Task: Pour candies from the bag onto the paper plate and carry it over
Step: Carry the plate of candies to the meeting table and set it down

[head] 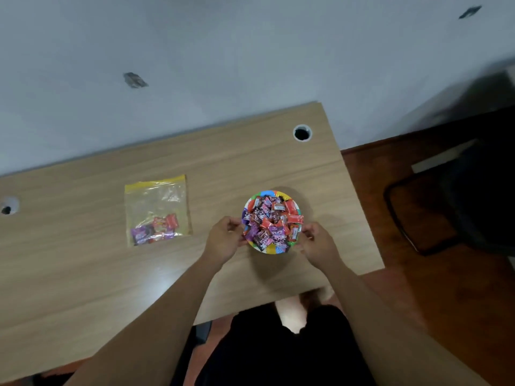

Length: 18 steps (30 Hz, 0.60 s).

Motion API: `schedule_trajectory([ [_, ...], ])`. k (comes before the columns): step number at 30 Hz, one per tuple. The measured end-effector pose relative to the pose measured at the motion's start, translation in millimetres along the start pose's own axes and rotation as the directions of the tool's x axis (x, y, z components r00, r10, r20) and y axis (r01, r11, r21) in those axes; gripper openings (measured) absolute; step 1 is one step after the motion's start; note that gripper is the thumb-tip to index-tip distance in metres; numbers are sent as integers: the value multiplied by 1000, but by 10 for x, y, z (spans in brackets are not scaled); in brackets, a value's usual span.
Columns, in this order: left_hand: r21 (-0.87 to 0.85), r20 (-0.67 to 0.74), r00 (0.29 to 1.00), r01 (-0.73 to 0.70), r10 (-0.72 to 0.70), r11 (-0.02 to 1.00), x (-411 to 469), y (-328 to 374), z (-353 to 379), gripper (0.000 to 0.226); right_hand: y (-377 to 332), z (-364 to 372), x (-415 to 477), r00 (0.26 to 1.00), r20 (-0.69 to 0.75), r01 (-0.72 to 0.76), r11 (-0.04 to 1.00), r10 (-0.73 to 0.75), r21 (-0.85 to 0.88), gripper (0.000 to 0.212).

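A colourful paper plate (268,193) sits on the wooden table, heaped with wrapped candies (271,221) in red, purple and brown. My left hand (224,239) grips the plate's left rim and my right hand (316,240) grips its right rim. To the left lies a clear zip bag (157,203) with a yellow top strip, flat on the table, with a few candies left in its lower end.
The wooden table (111,274) has two round cable holes (302,132), one at the back right and one at the far left. Its right edge drops to a reddish floor. A dark chair (459,201) stands to the right. A pale wall runs behind.
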<state>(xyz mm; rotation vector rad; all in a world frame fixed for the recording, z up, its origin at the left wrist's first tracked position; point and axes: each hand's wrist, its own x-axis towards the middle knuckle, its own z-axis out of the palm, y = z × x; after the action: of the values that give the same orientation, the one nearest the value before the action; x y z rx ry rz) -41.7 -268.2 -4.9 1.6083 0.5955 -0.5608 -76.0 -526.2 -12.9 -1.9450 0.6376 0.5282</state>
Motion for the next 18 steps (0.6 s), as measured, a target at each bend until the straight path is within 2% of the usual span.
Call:
schedule_trajectory([
  [9,143,188,981,-77,49,987,-338,267,1194,6,630,-1081,-411,981,-186,-32,996,47,84,6],
  [13,216,274,958,-142,80,966,-541,349,1883,6,953,-1707,-669,960,-276,-21,994,51,108,11],
  [18,284,362,927,-208,96,936,-989,358,2877,8,1516,-2560,-1032,934,-345,-57,990,98,128,5],
])
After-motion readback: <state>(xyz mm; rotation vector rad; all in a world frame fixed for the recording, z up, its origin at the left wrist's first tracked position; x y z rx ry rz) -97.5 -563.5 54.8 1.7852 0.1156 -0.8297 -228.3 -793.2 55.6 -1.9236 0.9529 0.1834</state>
